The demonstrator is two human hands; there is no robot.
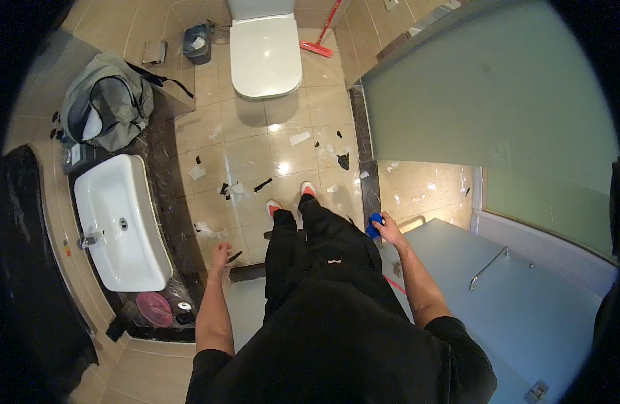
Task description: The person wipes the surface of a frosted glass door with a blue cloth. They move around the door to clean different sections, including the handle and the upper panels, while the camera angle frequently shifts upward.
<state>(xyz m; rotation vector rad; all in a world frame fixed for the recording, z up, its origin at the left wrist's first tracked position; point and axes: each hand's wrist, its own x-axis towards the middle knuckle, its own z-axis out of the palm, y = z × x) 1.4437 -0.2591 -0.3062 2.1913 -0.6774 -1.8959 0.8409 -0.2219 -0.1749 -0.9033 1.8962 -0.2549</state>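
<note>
My right hand (389,230) is closed around a small bright blue object (374,225), perhaps a roll of plastic bags, beside my right hip. My left hand (221,256) hangs at my left side with its fingers loosely bent and apart. Just past those fingers shows a narrow black scrap (234,256), seemingly on the floor below. Ahead of my feet, white paper pieces (299,138) and black scraps (343,161) lie strewn over the beige tiled floor (249,159). More white bits (431,186) are scattered beyond the dark stone sill (370,187).
A white toilet (266,55) with its lid down stands ahead, between a small waste bin (197,45) and a red floor squeegee (317,48). On my left are a washbasin (120,217), a grey-green backpack (110,103) and a pink basin (155,309). Frosted glass (491,96) stands to the right.
</note>
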